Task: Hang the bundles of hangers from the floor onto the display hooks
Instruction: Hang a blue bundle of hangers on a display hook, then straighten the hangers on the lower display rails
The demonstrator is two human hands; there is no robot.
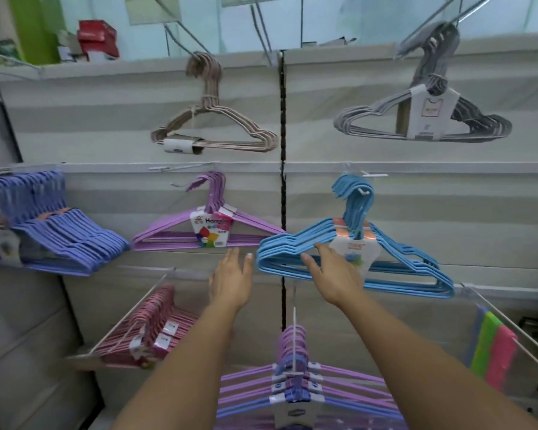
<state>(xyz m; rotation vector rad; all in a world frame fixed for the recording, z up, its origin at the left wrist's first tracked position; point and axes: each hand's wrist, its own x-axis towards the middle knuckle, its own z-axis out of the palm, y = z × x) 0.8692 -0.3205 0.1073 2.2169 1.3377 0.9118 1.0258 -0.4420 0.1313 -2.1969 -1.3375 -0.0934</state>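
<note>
I am looking at a shop display wall [416, 97] of pale slatted panels. Metal display hooks [374, 175] are sticking out from it in rows, each one carrying bundled clothes hangers with printed retail labels: a blue bundle [401, 262], a purple bundle [168, 235] whose label is reading "Hanger", a brown bundle [230, 131] and a grey bundle [370, 119]. Boxes [97, 38] are sitting on top.

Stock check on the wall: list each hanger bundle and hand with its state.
blue bundle: hung on hook, right fingers at it
purple bundle: hung on hook
brown bundle: hung, top row
grey bundle: hung, top row
pink bundles: several on one hook
left hand: open, holds nothing
right hand: open, against blue bundle
</note>
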